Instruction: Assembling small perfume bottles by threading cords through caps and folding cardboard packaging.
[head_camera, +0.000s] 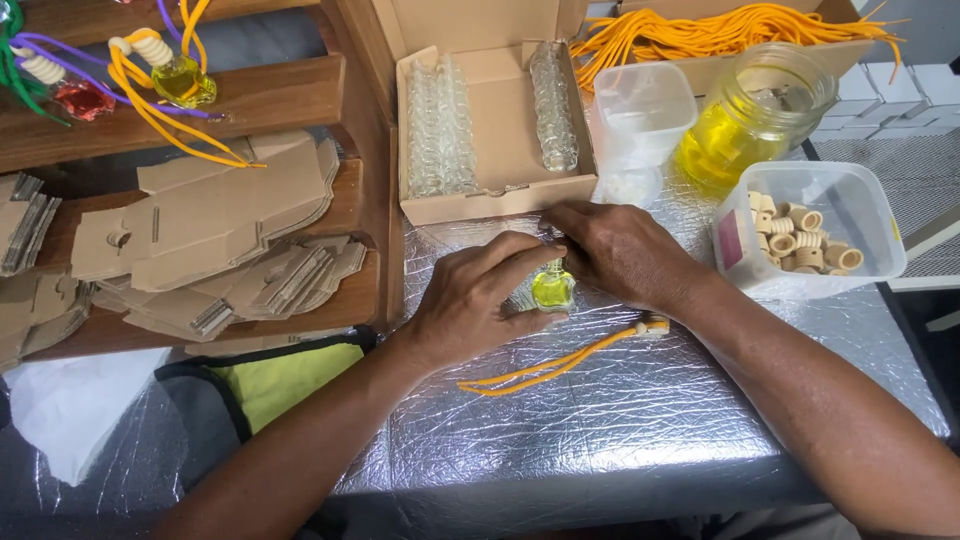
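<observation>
Upper left of frame: finished bottles with coloured cords (165, 75) on a wooden shelf (280, 100), flat cardboard blanks (210, 215) stacked on the shelf below. Centre: left hand (475, 300) has its grip clamped on a small glass bottle (552, 287) of yellow liquid, thumb and fingers wrapped round the body, bottle upright on the foil-covered counter (620, 420). Right hand (620, 250) sits over the bottle's neck, fingertips pinched together at the top; whether a stopper is between them I cannot tell, it's hidden. Judgement: keep the left hand low on the body so the neck stays free, hold it vertical to avoid a spill, press straight down without twisting sideways. Below the hands, an orange cord with wooden cap (560, 362) lies loose on the counter, just beside the right wrist. Top centre: open box of empty bottles (490, 130). Right: empty plastic tub (645, 105), jar of yellow liquid (750, 120), tub of wooden caps (810, 235), loose orange cords (720, 30) in a box at top right.
</observation>
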